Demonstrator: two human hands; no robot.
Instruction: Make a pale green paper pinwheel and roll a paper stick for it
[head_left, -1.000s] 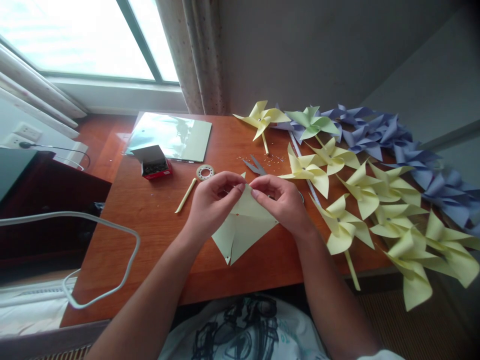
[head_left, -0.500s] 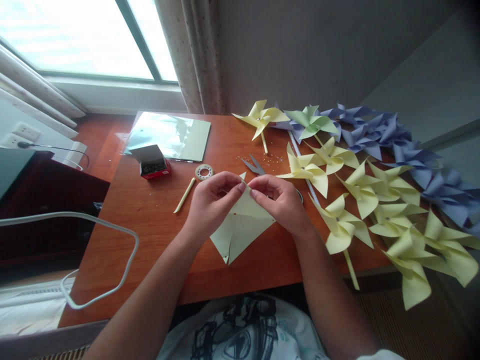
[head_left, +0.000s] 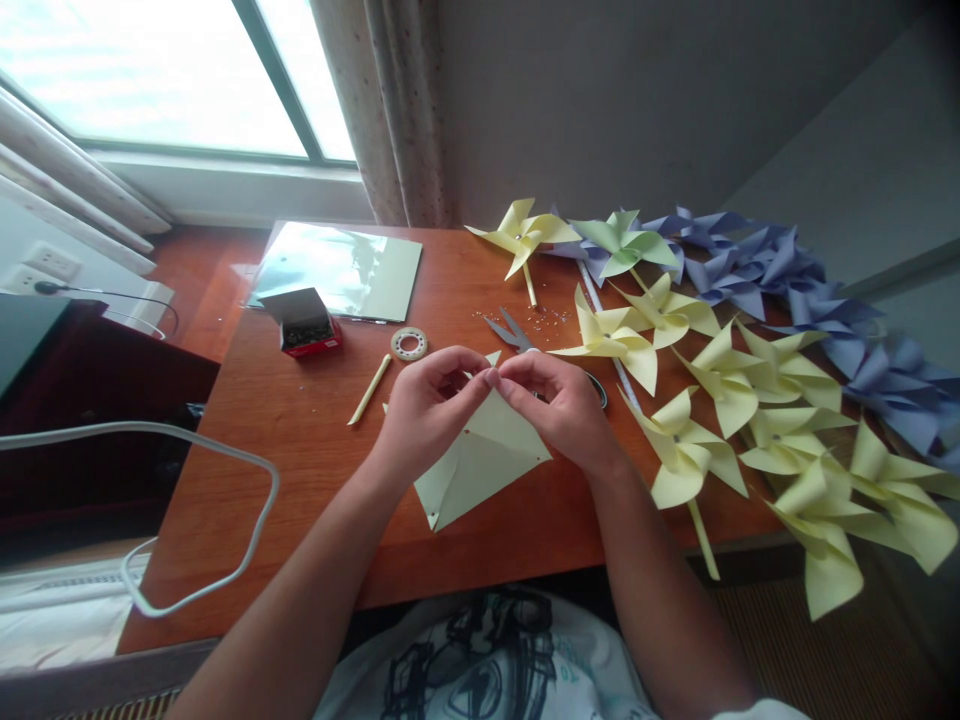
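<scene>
A pale yellow paper sheet [head_left: 491,465], cut with slits and punched with small holes at its corners and middle, sits in front of me. My left hand [head_left: 439,400] is closed in a pinch on its upper part. Fingertips pressed against that pinch, my right hand [head_left: 555,405] is closed on the same part of the paper. Anything small between the fingertips is hidden. Just beyond my hands are scissors [head_left: 514,332], their handles partly covered by my right hand. A tape roll [head_left: 409,344] and a rolled yellow paper stick [head_left: 369,390] lie left of my left hand.
A small open red box [head_left: 311,345] of dark bits stands left on the wooden table [head_left: 300,520]. Behind it lies a glossy pack of paper [head_left: 337,272]. Yellow pinwheels [head_left: 682,450], a green pinwheel [head_left: 622,242] and purple pinwheels [head_left: 757,265] crowd the right. A white cable [head_left: 274,490] loops at left.
The paper sheet has turned slightly, its near corner shifting left. Both hands have moved slightly, the fingertips now a little nearer me and pressed closer together.
</scene>
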